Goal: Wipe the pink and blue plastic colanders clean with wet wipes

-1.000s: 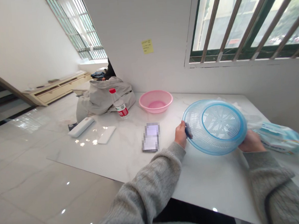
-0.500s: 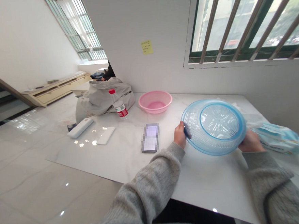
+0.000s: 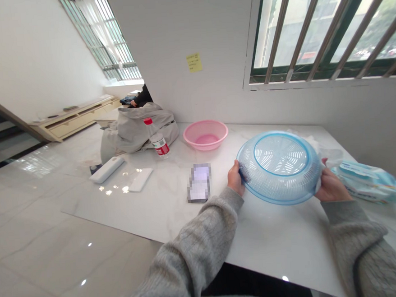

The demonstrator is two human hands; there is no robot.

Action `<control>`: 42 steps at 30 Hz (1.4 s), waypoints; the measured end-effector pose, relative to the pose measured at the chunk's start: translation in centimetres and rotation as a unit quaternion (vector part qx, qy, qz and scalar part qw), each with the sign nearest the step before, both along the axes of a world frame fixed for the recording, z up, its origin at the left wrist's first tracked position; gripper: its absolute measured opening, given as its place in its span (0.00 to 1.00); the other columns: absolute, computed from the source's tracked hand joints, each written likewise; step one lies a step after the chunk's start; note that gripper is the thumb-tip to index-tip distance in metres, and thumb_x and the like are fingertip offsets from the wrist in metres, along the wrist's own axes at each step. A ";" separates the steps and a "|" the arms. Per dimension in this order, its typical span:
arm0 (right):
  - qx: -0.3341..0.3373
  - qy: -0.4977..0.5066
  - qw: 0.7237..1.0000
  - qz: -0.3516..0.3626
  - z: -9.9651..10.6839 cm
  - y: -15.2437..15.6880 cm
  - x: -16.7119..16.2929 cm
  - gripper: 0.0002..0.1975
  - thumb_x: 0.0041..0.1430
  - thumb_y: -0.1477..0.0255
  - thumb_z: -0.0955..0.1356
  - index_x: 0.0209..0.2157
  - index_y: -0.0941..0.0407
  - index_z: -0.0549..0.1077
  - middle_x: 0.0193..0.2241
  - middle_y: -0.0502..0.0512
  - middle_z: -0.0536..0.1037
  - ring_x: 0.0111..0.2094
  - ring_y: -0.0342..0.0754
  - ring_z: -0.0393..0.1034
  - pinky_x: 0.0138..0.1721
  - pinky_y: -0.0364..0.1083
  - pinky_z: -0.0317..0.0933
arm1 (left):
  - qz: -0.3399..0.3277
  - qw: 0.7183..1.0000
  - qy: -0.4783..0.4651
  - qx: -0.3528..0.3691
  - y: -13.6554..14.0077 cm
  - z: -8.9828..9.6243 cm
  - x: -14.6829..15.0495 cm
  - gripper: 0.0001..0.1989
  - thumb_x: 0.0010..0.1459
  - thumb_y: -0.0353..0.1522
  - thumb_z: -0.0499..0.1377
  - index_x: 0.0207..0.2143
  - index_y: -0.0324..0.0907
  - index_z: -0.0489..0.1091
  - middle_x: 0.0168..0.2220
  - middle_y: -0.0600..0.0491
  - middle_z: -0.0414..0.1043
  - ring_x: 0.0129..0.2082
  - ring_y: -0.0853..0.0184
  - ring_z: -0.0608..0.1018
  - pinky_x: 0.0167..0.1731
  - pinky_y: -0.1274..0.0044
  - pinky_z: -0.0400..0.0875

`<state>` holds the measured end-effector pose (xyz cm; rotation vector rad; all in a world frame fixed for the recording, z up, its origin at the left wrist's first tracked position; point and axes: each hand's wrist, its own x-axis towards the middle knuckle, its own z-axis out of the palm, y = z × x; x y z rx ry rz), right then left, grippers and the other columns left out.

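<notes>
A translucent blue plastic basket [image 3: 282, 169] with a slotted base is held up over the right half of the table, its underside turned up and toward me. My left hand [image 3: 236, 180] grips the rim on the left, some fingers showing dimly through the plastic. At the opposite rim, my right hand [image 3: 332, 184] is closed on the basket, thumb raised along its edge; its other fingers are partly hidden. A pale patch shows between that hand and the rim, too unclear to name. Close to my right hand lies a light blue pack of wipes [image 3: 370, 184].
On the white table [image 3: 279, 238] stand a pink basin [image 3: 206, 136] and a red-capped bottle [image 3: 158, 141]. A phone [image 3: 199, 183], a white card-like piece [image 3: 141, 180], a white oblong case [image 3: 107, 170] and a grey bag [image 3: 132, 128] lie leftward. A person's hand [image 3: 134, 103] shows behind.
The basket has tipped, so its base ring sits higher and further left and more of its near side wall shows. My right thumb has come into view.
</notes>
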<state>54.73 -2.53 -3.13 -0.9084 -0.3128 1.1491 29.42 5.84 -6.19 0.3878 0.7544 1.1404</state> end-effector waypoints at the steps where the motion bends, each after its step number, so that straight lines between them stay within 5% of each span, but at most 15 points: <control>1: -0.010 0.008 1.000 -0.012 0.0 0.0 -0.1 0.09 0.63 0.61 0.73 0.31 0.48 0.77 0.24 0.40 0.81 0.26 0.43 0.77 0.41 0.43 0.78 | -0.002 1.000 -0.005 -0.006 0.0 0.1 -0.1 0.18 0.67 0.46 0.59 0.36 0.40 0.74 0.29 0.52 0.74 0.29 0.68 0.76 0.35 0.76 0.72; 8: -0.032 0.013 0.999 -0.005 1.6 -1.1 -2.2 0.12 0.63 0.55 0.70 0.33 0.46 0.80 0.28 0.50 0.84 0.41 0.53 0.82 0.49 0.51 0.77 | -0.006 0.999 -0.044 -0.029 0.0 1.0 -0.6 0.17 0.70 0.41 0.55 0.39 0.39 0.78 0.39 0.47 0.81 0.42 0.64 0.81 0.48 0.74 0.75; 15: -0.073 0.028 0.997 0.016 2.1 -1.7 -2.4 0.17 0.69 0.54 0.63 0.38 0.46 0.81 0.36 0.54 0.86 0.49 0.57 0.81 0.51 0.59 0.76 | -0.002 0.998 -0.053 -0.020 0.2 1.1 -0.8 0.16 0.67 0.41 0.59 0.39 0.38 0.78 0.37 0.47 0.81 0.42 0.63 0.81 0.48 0.73 0.75; 20: -0.065 0.023 0.997 0.018 1.7 -1.3 -1.8 0.11 0.67 0.59 0.67 0.37 0.46 0.80 0.30 0.50 0.85 0.44 0.53 0.83 0.52 0.54 0.76 | 0.000 0.998 -0.053 -0.027 0.0 1.2 -0.8 0.15 0.68 0.40 0.58 0.39 0.38 0.78 0.40 0.46 0.81 0.43 0.63 0.81 0.48 0.74 0.75; 26: -0.077 0.028 0.996 0.019 1.5 -0.9 -1.6 0.13 0.70 0.66 0.64 0.38 0.50 0.80 0.29 0.51 0.85 0.36 0.50 0.83 0.45 0.47 0.78 | 0.007 0.998 -0.049 -0.035 0.0 1.4 -0.9 0.17 0.69 0.41 0.56 0.40 0.38 0.79 0.42 0.46 0.81 0.45 0.64 0.81 0.51 0.74 0.75; 31: -0.078 -0.008 0.996 0.049 1.2 -0.8 -1.7 0.12 0.68 0.60 0.66 0.39 0.50 0.80 0.32 0.52 0.85 0.38 0.51 0.83 0.46 0.51 0.77 | 0.016 0.999 -0.043 -0.022 0.1 1.5 -0.9 0.18 0.70 0.41 0.55 0.39 0.38 0.79 0.41 0.46 0.81 0.43 0.65 0.81 0.51 0.74 0.75; 37: -0.083 -0.015 0.994 0.065 0.8 -0.8 -1.2 0.13 0.69 0.61 0.66 0.36 0.51 0.80 0.27 0.49 0.83 0.24 0.45 0.77 0.41 0.46 0.78 | 0.016 0.998 -0.049 -0.025 0.2 1.5 -0.9 0.18 0.70 0.41 0.55 0.39 0.38 0.78 0.42 0.46 0.81 0.43 0.65 0.81 0.51 0.74 0.74; 42: -0.079 0.023 0.996 0.028 1.5 -0.8 -1.4 0.15 0.72 0.67 0.62 0.36 0.49 0.80 0.27 0.47 0.83 0.24 0.43 0.77 0.37 0.42 0.78 | 0.019 0.998 -0.048 -0.030 0.2 1.3 -0.7 0.17 0.69 0.41 0.56 0.40 0.38 0.79 0.42 0.46 0.81 0.46 0.65 0.81 0.54 0.74 0.73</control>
